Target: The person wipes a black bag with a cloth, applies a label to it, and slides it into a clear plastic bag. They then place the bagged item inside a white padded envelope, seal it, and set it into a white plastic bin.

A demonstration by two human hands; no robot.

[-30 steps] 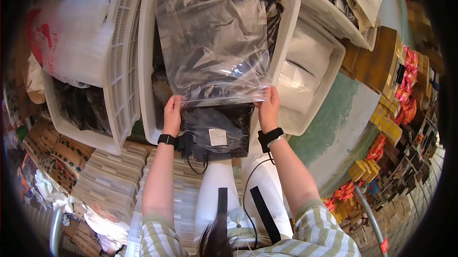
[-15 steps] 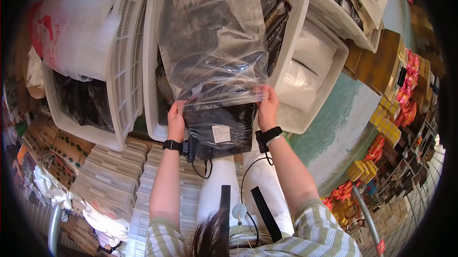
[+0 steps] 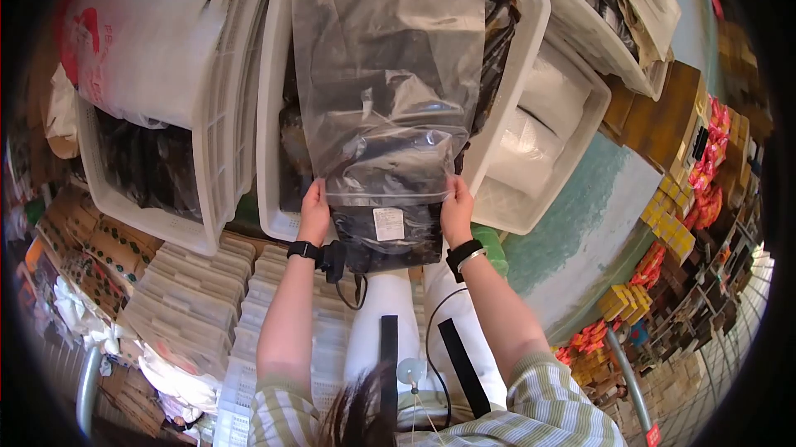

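Note:
A large clear plastic bag [image 3: 390,32] lies over a white plastic crate [image 3: 278,115], its mouth toward me. Partly inside the bag is a black plastic-wrapped package [image 3: 356,240], whose near end sticks out and bears a white printed label [image 3: 388,224]. My left hand [image 3: 314,215] pinches the left side of the bag's mouth beside the package. At the right side of the mouth, my right hand [image 3: 457,213] grips the bag edge in the same way. Beneath the bag, dark wrapped packages [image 3: 493,57] fill the crate.
To the left, another white crate [image 3: 207,115] holds dark packages and a white bag with red print [image 3: 149,41]. A crate with clear wrapped packs [image 3: 531,148] stands at right. Stacked translucent trays [image 3: 191,298] are at lower left. A green tabletop [image 3: 580,231] lies to the right.
Both hands have drawn the bag's mouth toward me, farther over the black package. The bag lies straighter, and less of the package's near end sticks out.

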